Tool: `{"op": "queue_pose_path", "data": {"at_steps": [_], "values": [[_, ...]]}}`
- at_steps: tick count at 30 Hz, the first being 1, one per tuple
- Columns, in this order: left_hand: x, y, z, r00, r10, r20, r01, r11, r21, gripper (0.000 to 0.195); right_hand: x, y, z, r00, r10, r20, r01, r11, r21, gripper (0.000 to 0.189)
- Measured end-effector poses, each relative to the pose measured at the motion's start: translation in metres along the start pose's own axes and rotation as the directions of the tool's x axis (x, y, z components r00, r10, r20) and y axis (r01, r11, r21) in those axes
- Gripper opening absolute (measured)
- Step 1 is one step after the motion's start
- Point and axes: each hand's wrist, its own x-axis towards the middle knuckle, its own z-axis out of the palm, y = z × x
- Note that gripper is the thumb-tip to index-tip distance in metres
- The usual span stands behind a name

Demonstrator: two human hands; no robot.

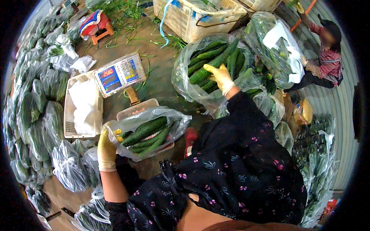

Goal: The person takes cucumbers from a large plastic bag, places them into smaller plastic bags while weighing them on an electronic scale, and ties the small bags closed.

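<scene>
My left hand (107,150), in a yellow glove, pinches the left rim of a clear plastic bag (180,119). Several dark green cucumbers (147,131) lie inside this bag, which rests on the pan of a digital scale (120,74). Up and to the right, my right hand (222,78), gloved alike, has its fingers around a long cucumber (215,64). That cucumber lies across others at the mouth of a large clear bag (180,83). My right palm and part of the grip are hidden from above.
Left of the scale, a white basket (83,135) holds white plastic bags. Filled bags (31,115) crowd the left side. A plastic crate (182,21), a red-topped stool (96,26) and another person (325,57) are farther off. Packed bags (313,150) stand at right.
</scene>
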Motion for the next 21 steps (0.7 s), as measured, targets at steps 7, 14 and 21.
{"op": "queue_pose_path", "data": {"at_steps": [7, 14, 21], "values": [[0.003, -0.006, -0.012, 1.000, -0.018, 0.021, 0.016, 0.996, 0.084, 0.036, -0.054, 0.015, 0.008, 0.780, 0.412, 0.472, -0.489, 0.871, 0.048, 0.022], [0.018, -0.020, -0.037, 0.996, -0.050, 0.075, 0.043, 0.995, 0.095, 0.036, 0.084, -0.179, -0.005, 0.849, -0.418, 0.322, 0.129, 0.757, 0.641, 0.031], [0.011, -0.008, -0.019, 0.986, -0.017, 0.164, 0.032, 0.995, -0.093, 0.038, 0.023, -0.204, -0.063, 0.770, -0.561, 0.306, 0.479, 0.824, 0.303, 0.038]]}}
